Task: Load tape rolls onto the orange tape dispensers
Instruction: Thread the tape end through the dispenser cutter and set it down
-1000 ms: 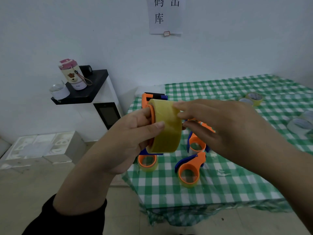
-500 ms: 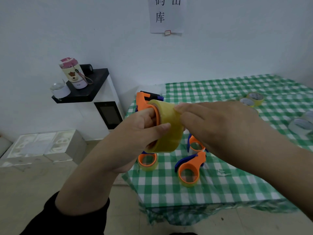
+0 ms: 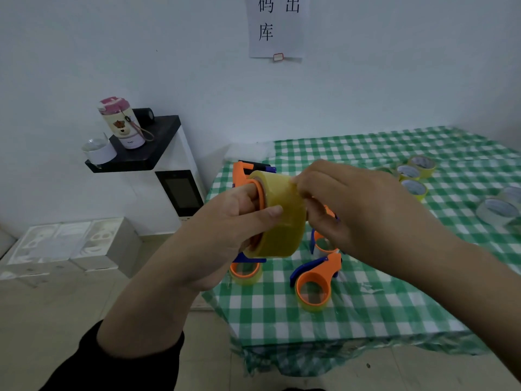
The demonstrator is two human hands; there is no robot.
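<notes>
At frame centre the yellow tape roll [image 3: 279,218] sits on an orange dispenser [image 3: 242,174], above the checked table [image 3: 366,320]. The left hand [image 3: 225,221] grips both, and the right hand [image 3: 352,210] pinches the roll's upper edge. 1 loaded dispenser [image 3: 314,286] lies below.

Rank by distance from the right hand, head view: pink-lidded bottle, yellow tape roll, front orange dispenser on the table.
1. yellow tape roll, pinched by the right hand.
2. front orange dispenser, on the table below.
3. pink-lidded bottle, far left on the shelf.
</notes>
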